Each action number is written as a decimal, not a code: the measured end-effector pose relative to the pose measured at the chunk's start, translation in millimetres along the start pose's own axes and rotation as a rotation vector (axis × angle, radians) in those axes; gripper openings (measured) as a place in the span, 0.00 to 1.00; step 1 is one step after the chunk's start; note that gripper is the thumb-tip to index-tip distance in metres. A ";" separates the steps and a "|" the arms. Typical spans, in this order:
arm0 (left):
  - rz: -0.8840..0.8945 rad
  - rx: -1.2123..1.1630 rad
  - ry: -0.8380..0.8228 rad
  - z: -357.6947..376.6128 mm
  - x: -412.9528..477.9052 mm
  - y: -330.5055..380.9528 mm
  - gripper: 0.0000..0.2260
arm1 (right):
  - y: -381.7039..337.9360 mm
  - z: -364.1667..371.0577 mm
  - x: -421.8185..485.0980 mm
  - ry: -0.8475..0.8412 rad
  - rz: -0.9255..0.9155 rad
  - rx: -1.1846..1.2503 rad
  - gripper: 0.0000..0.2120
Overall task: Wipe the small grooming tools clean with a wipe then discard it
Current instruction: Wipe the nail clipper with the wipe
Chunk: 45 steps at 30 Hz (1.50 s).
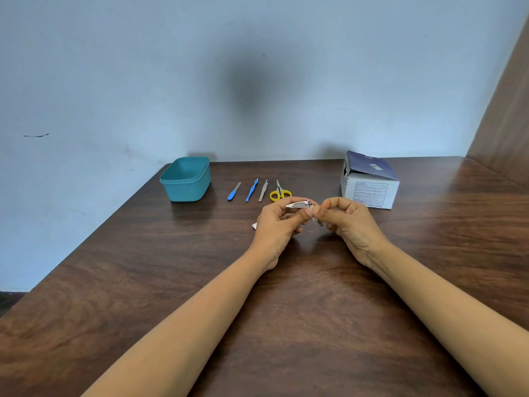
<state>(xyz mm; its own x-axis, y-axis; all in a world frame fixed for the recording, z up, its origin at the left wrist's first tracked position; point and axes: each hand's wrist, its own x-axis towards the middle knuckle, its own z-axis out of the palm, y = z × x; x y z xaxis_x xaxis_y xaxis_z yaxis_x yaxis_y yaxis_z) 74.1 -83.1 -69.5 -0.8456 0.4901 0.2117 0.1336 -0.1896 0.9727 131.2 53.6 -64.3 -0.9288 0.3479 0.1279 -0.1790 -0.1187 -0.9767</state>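
My left hand (276, 222) grips a silver nail clipper (299, 204) above the table's middle. My right hand (347, 222) meets it from the right, its fingertips pinching the clipper's end, where a thin metal piece (317, 220) hangs down. A white scrap (254, 225), possibly a wipe, peeks out from behind my left hand. Beyond the hands lie a blue-handled file (234, 191), a blue tool (252, 190), silver tweezers (263, 190) and yellow-handled scissors (280, 192) in a row.
A teal plastic tub (186, 180) stands open at the back left of the wooden table (171, 267). A white and dark blue box (369, 180) with an open flap sits at the back right. A wall rises right behind the table.
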 end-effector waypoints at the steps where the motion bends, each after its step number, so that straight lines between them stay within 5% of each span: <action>1: 0.003 0.003 0.005 0.5 0.0 0.1 0.08 | 0.4 0.1 0.1 0.006 -0.002 0.002 0.07; 13: -0.011 -0.045 0.045 -0.2 0.1 0.7 0.04 | -3.8 -5.6 5.0 -0.143 0.065 -0.043 0.08; 26: 0.100 0.129 0.027 2.8 -4.2 2.1 0.07 | 3.6 -5.5 5.8 -0.069 0.034 0.053 0.15; 38: -0.082 -0.106 0.033 6.1 -5.1 8.3 0.03 | -4.4 -6.0 2.5 -0.149 0.050 0.019 0.13; 45: 0.076 0.079 0.021 7.1 -9.1 9.1 0.07 | -1.6 -5.1 -0.4 -0.080 0.027 0.085 0.12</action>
<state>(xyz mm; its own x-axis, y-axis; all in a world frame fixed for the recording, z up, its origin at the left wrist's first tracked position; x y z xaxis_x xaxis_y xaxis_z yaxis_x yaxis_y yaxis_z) 86.7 -83.3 -61.9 -0.8423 0.4584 0.2838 0.2372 -0.1575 0.9586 133.5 58.5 -63.7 -0.9558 0.2690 0.1187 -0.1776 -0.2065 -0.9622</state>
